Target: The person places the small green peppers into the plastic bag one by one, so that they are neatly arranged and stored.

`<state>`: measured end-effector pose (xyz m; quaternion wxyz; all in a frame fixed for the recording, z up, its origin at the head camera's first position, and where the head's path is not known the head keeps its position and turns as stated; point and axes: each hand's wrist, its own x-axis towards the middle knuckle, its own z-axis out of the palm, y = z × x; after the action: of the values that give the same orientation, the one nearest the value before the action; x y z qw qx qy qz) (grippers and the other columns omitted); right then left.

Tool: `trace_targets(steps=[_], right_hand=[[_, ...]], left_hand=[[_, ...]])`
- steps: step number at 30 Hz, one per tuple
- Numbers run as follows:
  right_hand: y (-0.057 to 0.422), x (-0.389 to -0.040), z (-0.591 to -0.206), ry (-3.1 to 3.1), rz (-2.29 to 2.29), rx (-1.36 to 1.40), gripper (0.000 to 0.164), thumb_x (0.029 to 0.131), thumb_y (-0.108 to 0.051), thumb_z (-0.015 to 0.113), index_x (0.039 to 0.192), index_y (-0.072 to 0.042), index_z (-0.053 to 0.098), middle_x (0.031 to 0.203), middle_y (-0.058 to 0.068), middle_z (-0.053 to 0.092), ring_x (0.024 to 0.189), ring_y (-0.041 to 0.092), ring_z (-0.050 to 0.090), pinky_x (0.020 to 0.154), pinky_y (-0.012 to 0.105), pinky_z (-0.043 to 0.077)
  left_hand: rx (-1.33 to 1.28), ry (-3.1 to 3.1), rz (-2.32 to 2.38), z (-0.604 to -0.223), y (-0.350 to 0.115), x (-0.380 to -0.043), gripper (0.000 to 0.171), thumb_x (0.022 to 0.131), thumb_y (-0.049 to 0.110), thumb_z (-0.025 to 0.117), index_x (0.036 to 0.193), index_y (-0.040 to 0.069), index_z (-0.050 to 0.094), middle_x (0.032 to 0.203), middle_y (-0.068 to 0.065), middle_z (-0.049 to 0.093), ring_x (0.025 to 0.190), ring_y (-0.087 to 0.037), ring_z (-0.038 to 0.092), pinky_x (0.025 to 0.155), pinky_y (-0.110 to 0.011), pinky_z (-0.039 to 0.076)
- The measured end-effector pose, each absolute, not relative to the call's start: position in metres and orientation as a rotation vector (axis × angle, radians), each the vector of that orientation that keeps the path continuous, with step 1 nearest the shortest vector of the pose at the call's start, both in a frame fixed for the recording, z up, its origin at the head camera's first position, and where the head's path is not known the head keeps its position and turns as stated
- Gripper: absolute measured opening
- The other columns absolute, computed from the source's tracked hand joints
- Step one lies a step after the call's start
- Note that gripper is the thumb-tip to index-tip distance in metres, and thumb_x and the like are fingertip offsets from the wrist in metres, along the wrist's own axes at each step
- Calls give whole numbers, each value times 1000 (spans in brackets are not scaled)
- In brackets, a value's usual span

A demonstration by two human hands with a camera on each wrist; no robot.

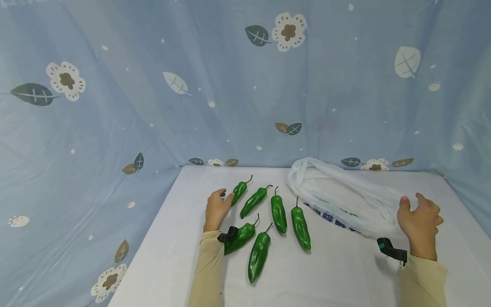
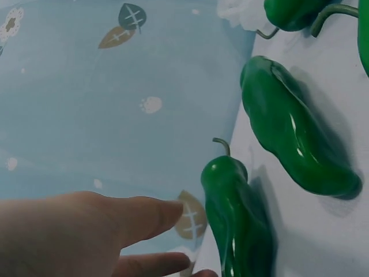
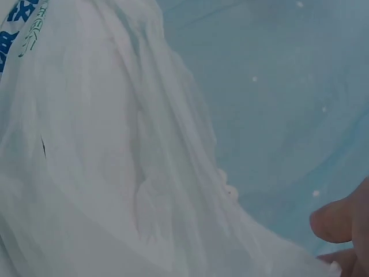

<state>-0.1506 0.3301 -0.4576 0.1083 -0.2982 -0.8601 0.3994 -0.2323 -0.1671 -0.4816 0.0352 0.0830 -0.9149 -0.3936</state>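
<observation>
Several green chili peppers [image 1: 278,213] with curved stems lie on the white tabletop. My left hand [image 1: 218,207] is beside the farthest-left pepper [image 1: 239,192], thumb and fingers apart. In the left wrist view, the fingers [image 2: 147,219] come close to a glossy pepper [image 2: 233,213]; contact is unclear. Another pepper [image 1: 239,239] lies partly behind my left wrist. On the right, my right hand [image 1: 420,219] is at the end of a white plastic bag [image 1: 339,209] with blue print. Its thumb [image 3: 334,222] stands away from the bag; whether a lower finger touches the bag's corner is unclear.
A blue curtain [image 1: 230,94] with flowers and leaves hangs behind and beside the table [image 1: 326,273]. The bag lies at the back right, its opening loosely spread. Black wrist cameras [image 1: 391,250] sit on both sleeves.
</observation>
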Motion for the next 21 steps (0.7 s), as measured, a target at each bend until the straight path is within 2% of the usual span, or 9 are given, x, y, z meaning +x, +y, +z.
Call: trace_targets(steps=[4,9,16,21], right_hand=[[339,-152,-465,-2549,1275,-905,66,108,-31,29,163,3,14,167,38,6,150,65,13,117,78,22],[346,-152,-471,-2535,1448,-892,66,110,-33,28,165,-2,8,171,29,1,156,56,8,120,74,19],[349,-154,-479,-2547,1541,-884,69,110,-34,32,165,-2,5,171,28,-5,156,57,4,120,74,17],[353,-153,-479,-2573,1560,-880,71,110,-39,31,165,-4,4,171,28,-4,156,57,5,120,73,20]], left_hand=[[275,-2842,-1176,-484,-167,-233,50,102,29,64,139,-5,62,132,-27,68,121,-44,66,98,-57,54],[303,-2880,-1142,-486,-166,-234,50,101,30,64,138,-4,63,128,-25,69,113,-41,69,94,-55,56],[327,-2897,-1112,-487,-166,-233,48,99,28,66,135,-3,65,116,-20,73,96,-34,71,82,-50,57],[347,-2935,-1082,-488,-165,-233,48,99,28,67,136,-2,64,115,-18,74,96,-32,71,82,-48,57]])
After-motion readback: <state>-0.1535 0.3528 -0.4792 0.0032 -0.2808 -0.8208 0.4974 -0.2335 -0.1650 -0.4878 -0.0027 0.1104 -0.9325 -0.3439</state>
